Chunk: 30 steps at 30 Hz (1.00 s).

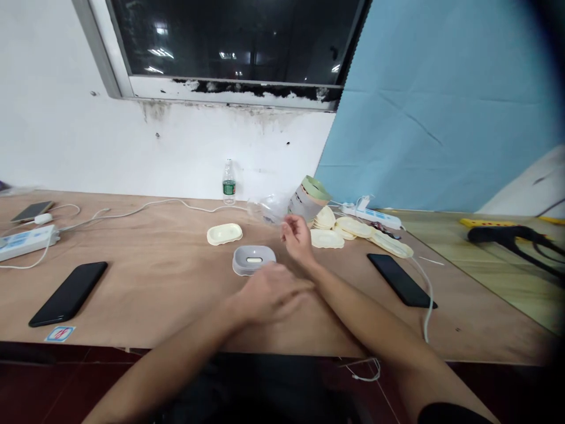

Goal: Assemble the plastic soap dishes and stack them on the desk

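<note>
My left hand (273, 291) is smeared by motion over the table, just in front of a stack of grey oval dishes (238, 268). A small pale slot or strip shows in the middle of the top dish. My right hand (296, 238) is raised to the right of the grey dishes with its fingers curled closed. Whatever is in them, if anything, is hidden. To the right of this hand, a flat cream oval dish (327, 238) lies beside several cream pieces (353, 227) in a loose pile. Another cream dish (225, 234) rests behind the grey stack, to its left.
Behind my right hand are clear plastic wrap (269, 207) and a tilted roll (309, 197) with a green end. A bottle (228, 185) stands by the wall. Phones (68, 293) lie at both sides. Power strips (375, 217) and white cables (428, 306) cross the wooden table (154, 282).
</note>
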{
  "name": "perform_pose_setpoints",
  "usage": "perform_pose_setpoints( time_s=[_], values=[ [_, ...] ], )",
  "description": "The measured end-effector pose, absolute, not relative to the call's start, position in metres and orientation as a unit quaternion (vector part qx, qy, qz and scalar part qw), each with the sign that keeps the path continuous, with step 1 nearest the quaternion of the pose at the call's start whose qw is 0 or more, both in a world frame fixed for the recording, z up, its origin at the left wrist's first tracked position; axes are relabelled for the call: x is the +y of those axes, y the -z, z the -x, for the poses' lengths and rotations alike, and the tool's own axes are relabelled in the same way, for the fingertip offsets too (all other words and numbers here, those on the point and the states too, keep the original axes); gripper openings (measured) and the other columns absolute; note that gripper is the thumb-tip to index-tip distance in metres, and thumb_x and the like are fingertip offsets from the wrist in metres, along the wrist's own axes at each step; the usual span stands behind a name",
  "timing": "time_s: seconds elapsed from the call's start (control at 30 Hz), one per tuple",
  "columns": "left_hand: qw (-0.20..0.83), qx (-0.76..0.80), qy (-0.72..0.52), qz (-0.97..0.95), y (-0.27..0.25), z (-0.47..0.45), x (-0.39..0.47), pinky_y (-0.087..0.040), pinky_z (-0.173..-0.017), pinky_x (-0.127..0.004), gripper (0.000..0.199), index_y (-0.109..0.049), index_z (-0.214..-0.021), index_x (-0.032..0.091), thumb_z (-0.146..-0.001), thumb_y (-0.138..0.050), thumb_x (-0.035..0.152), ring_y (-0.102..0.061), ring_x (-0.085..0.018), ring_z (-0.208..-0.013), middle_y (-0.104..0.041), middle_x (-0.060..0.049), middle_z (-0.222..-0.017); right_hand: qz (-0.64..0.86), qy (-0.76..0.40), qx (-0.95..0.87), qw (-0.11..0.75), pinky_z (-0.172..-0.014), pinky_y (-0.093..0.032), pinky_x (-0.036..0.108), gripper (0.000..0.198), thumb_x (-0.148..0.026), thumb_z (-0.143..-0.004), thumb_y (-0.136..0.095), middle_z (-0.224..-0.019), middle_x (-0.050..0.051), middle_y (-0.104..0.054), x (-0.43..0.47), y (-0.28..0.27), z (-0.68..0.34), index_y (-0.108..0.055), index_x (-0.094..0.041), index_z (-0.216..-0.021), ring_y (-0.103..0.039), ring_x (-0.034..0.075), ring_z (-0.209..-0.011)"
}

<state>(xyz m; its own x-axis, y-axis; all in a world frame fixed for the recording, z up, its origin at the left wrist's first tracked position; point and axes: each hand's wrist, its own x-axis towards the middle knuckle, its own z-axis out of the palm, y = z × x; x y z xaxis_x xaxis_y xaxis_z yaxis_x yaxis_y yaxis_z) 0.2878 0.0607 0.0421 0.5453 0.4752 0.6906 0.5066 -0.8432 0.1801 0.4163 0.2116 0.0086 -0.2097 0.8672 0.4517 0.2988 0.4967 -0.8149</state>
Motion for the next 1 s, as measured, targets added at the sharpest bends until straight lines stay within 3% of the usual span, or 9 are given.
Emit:
perform_pose_setpoints(
  time_s=[0.1, 0.17, 0.23, 0.33, 0.5, 0.6, 0.7, 0.77, 1.0],
  values=[
    [0.032, -0.429, 0.44, 0.788, -0.023, -0.233, 0.088, -0.047, -0.088, -0.038, 0.027, -0.066, -0.104, 0.02, -0.094, -0.044, 0.032, -0.06, -0.021, -0.096, -0.067, -0.009, -0.098, 0.395, -0.383, -0.656, 0.517, -0.048, -0.04, 0.026, 0.053, -0.069, -0.083, -0.043, -0.075, -0.001, -0.052, 0.202, 0.007, -0.414, -0.047, -0.024, -0.112, -0.046, 0.012, -0.05],
    [0.012, -0.536, 0.438, 0.722, -0.01, -0.21, 0.105, -0.044, -0.097, -0.039, 0.034, -0.061, -0.117, 0.02, -0.092, -0.046, 0.039, -0.054, -0.024, -0.113, -0.06, -0.012, -0.117, 0.388, -0.453, -0.637, 0.489, -0.04, -0.032, 0.024, 0.053, -0.07, -0.078, -0.049, -0.068, -0.003, -0.048, 0.2, 0.013, -0.41, -0.05, -0.024, -0.105, -0.038, 0.009, -0.043],
    [-0.05, -0.6, 0.425, 0.676, 0.001, -0.199, 0.119, -0.046, -0.095, -0.037, 0.048, -0.05, -0.134, 0.02, -0.092, -0.046, 0.044, -0.055, -0.024, -0.113, -0.056, -0.012, -0.124, 0.38, -0.508, -0.616, 0.466, -0.037, -0.026, 0.023, 0.05, -0.068, -0.075, -0.056, -0.062, -0.005, -0.046, 0.199, 0.017, -0.405, -0.053, -0.023, -0.096, -0.033, 0.008, -0.04],
    [-0.141, -0.623, 0.425, 0.641, 0.014, -0.196, 0.127, -0.048, -0.089, -0.034, 0.051, -0.046, -0.137, 0.021, -0.094, -0.042, 0.049, -0.06, -0.02, -0.099, -0.06, -0.009, -0.118, 0.377, -0.549, -0.583, 0.465, -0.037, -0.022, 0.021, 0.045, -0.063, -0.071, -0.063, -0.057, -0.006, -0.044, 0.197, 0.019, -0.403, -0.054, -0.022, -0.089, -0.031, 0.006, -0.04],
    [-0.179, -0.617, 0.473, 0.603, 0.018, -0.202, 0.12, -0.049, -0.071, -0.028, 0.055, -0.049, -0.134, 0.02, -0.093, -0.038, 0.055, -0.061, -0.016, -0.075, -0.064, -0.003, -0.084, 0.373, -0.586, -0.56, 0.452, -0.034, -0.02, 0.02, 0.051, -0.056, -0.07, -0.067, -0.062, -0.008, -0.048, 0.19, 0.019, -0.407, -0.053, -0.023, -0.106, -0.029, 0.005, -0.037],
    [-0.156, -0.631, 0.458, 0.607, 0.018, -0.203, 0.116, -0.047, -0.069, -0.028, 0.053, -0.054, -0.129, 0.022, -0.092, -0.039, 0.057, -0.061, -0.018, -0.072, -0.065, -0.002, -0.077, 0.355, -0.555, -0.592, 0.465, -0.038, -0.029, 0.021, 0.053, -0.052, -0.067, -0.072, -0.069, -0.006, -0.051, 0.187, 0.021, -0.407, -0.056, -0.022, -0.107, -0.037, 0.006, -0.042],
    [-0.133, -0.663, 0.421, 0.604, 0.02, -0.201, 0.117, -0.047, -0.073, -0.031, 0.051, -0.058, -0.125, 0.024, -0.093, -0.037, 0.057, -0.065, -0.022, -0.084, -0.07, -0.006, -0.09, 0.365, -0.464, -0.647, 0.483, -0.054, -0.042, 0.024, 0.048, -0.052, -0.07, -0.07, -0.072, -0.003, -0.054, 0.186, 0.025, -0.408, -0.061, -0.019, -0.104, -0.049, 0.01, -0.058],
    [-0.123, -0.678, 0.389, 0.612, 0.021, -0.2, 0.118, -0.047, -0.075, -0.032, 0.05, -0.06, -0.122, 0.025, -0.093, -0.035, 0.057, -0.065, -0.024, -0.092, -0.071, -0.007, -0.098, 0.387, -0.402, -0.685, 0.469, -0.061, -0.043, 0.025, 0.046, -0.053, -0.076, -0.064, -0.072, -0.002, -0.056, 0.186, 0.028, -0.409, -0.063, -0.018, -0.105, -0.051, 0.012, -0.063],
    [-0.143, -0.707, 0.347, 0.6, 0.021, -0.201, 0.126, -0.047, -0.077, -0.031, 0.048, -0.066, -0.111, 0.024, -0.094, -0.034, 0.055, -0.065, -0.025, -0.097, -0.072, -0.007, -0.103, 0.435, -0.28, -0.759, 0.395, -0.061, -0.039, 0.025, 0.042, -0.054, -0.087, -0.049, -0.074, 0.001, -0.064, 0.196, 0.039, -0.412, -0.066, -0.018, -0.101, -0.054, 0.014, -0.065]
  ],
)
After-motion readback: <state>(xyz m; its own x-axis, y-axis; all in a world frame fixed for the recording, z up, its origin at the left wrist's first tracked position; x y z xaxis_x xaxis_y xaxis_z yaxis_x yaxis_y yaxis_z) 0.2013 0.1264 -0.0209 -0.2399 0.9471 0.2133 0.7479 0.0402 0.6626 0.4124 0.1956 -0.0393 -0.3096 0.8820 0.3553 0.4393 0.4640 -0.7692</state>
